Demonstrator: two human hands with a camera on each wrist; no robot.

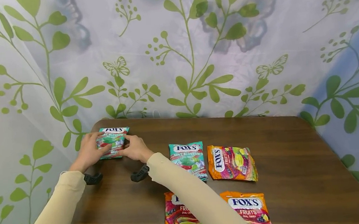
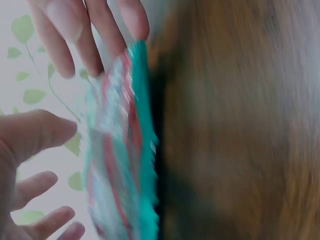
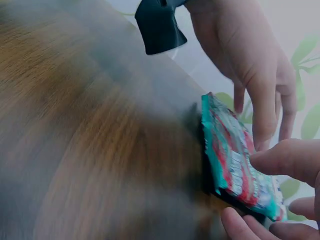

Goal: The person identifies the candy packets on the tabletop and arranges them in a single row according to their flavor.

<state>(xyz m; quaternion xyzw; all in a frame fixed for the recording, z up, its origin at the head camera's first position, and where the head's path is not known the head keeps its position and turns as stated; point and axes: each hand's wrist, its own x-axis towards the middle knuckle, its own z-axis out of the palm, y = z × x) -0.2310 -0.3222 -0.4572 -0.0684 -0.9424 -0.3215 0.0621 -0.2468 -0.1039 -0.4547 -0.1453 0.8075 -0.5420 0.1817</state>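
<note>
In the head view a teal Fox's Mint Blossom candy packet [image 1: 113, 140] lies near the far left corner of the brown table, between both hands. My left hand [image 1: 90, 150] is at its left side, thumb extended over the front. My right hand [image 1: 136, 148] is at the right edge, thumb near the lower corner. The left wrist view shows the left thumb [image 2: 47, 132] slightly apart from the packet [image 2: 117, 145], its fingers spread. In the right wrist view, the right thumb [image 3: 285, 162] meets the packet [image 3: 235, 155] and fingertips sit by its edge.
Another Mint Blossom packet [image 1: 187, 158] lies mid-table, beside an orange Fox's Fruits packet [image 1: 232, 163] turned sideways. Two more Fruits packets [image 1: 182, 221] [image 1: 248, 208] lie nearer, one partly behind the right sleeve. A leaf-patterned curtain [image 1: 173, 54] borders the table [image 1: 288, 144].
</note>
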